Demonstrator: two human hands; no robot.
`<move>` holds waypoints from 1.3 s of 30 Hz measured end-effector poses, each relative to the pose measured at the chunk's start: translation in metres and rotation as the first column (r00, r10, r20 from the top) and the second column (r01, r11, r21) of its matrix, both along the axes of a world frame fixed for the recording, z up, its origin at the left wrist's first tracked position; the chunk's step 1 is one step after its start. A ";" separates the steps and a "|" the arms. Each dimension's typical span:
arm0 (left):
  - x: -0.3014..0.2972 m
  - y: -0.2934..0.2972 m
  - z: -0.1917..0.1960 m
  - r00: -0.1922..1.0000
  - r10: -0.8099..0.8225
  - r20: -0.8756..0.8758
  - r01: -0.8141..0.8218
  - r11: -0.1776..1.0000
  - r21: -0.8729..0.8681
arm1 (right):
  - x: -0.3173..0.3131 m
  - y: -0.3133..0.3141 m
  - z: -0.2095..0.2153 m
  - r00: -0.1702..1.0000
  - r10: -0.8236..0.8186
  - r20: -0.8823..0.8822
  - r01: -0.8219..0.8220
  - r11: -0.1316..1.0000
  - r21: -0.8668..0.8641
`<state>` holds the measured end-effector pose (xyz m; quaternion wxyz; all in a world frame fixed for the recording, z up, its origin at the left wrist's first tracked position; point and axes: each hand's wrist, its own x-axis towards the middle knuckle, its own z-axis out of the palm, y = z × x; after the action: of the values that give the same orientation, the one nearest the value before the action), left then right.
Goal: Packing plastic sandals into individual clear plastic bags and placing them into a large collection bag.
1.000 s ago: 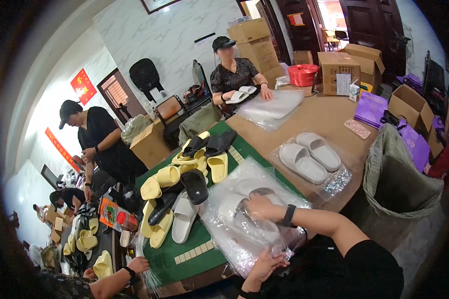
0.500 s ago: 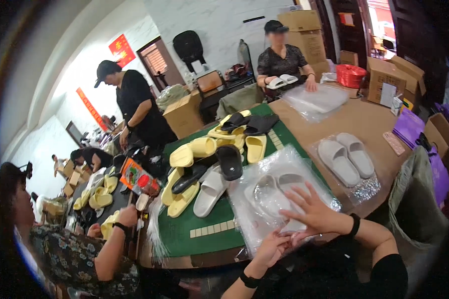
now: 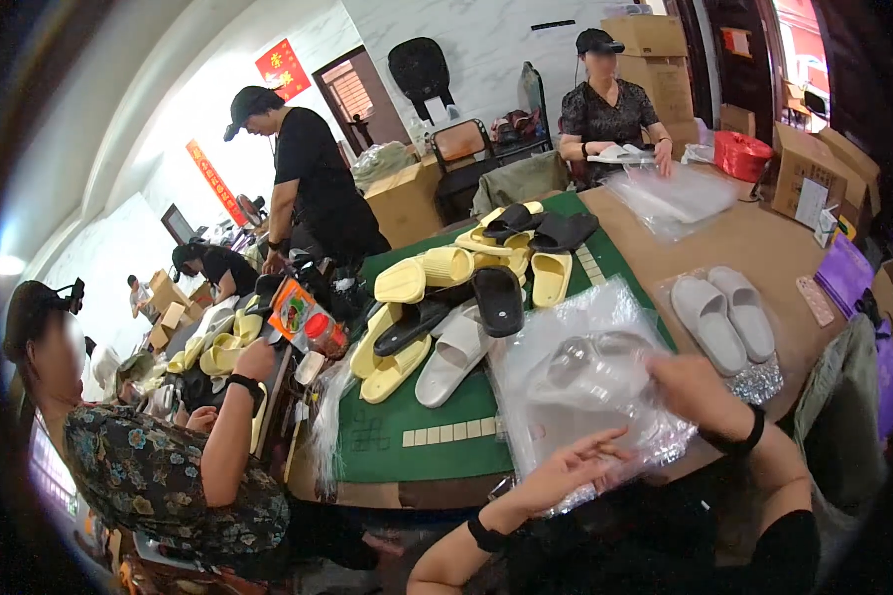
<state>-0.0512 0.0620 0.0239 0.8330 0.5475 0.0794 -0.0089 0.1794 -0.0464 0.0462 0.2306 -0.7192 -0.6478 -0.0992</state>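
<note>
A pair of slippers in a clear plastic bag [image 3: 593,375] lies on a stack of clear bags in front of me. My left hand [image 3: 577,470] is at the bag's near edge, fingers stretched out, holding nothing I can see. My right hand [image 3: 700,395] is beside the bag's right edge. Motion smears its fingers, so I cannot tell whether they hold anything. Farther right, a grey pair of slippers [image 3: 706,322] rests on a clear bag. Left of the bagged pair, a loose grey slipper [image 3: 453,355] leans beside a black slipper [image 3: 498,300].
Yellow slippers [image 3: 403,282] and black ones pile on the green mat [image 3: 432,472]. A red-lidded jar [image 3: 323,337] stands at its left edge. Co-workers are at the left and across the brown table [image 3: 655,238]. Cartons [image 3: 809,178] and a grey-green sack [image 3: 843,407] are at the right.
My right hand has lifted from the bagged slippers and moved right. My left hand, which was close to it, is now apart from it. The whole view has shifted.
</note>
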 end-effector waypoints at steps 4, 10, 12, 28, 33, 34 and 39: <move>0.011 0.050 -0.025 0.915 0.391 0.101 -0.403 0.904 0.145 | 0.067 0.001 0.026 0.968 -0.101 -0.231 0.188 0.900 0.394; 0.012 0.166 -0.107 0.597 0.799 0.079 -0.768 0.540 0.344 | 0.109 -0.036 0.038 0.871 -0.483 0.089 0.296 0.661 0.689; 0.008 0.192 -0.122 0.380 0.907 0.183 -0.786 0.212 0.581 | 0.115 -0.042 0.030 0.834 -0.523 0.177 0.273 0.670 0.691; 0.030 0.240 -0.119 0.251 0.928 0.275 -0.504 -0.117 0.856 | -0.070 0.026 -0.121 0.951 0.249 -0.184 -0.295 0.910 -0.292; 0.011 0.243 -0.084 0.142 0.835 0.531 -0.877 -0.143 0.459 | -0.074 0.023 -0.148 0.978 0.209 -0.026 -0.210 0.960 -0.186; 0.011 0.223 -0.050 0.132 0.881 0.454 -0.796 -0.179 0.578 | -0.073 0.023 -0.146 0.981 0.194 -0.028 -0.195 0.958 -0.212; -0.008 0.218 0.017 -0.001 0.878 0.478 -0.958 -0.137 0.250 | -0.075 0.022 -0.153 0.985 0.171 0.001 -0.169 0.970 -0.173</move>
<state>-0.0590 0.2804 0.0406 0.4073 0.5279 0.3780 0.6423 0.1040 -0.0242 -0.1072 0.1701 -0.6776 -0.7149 -0.0282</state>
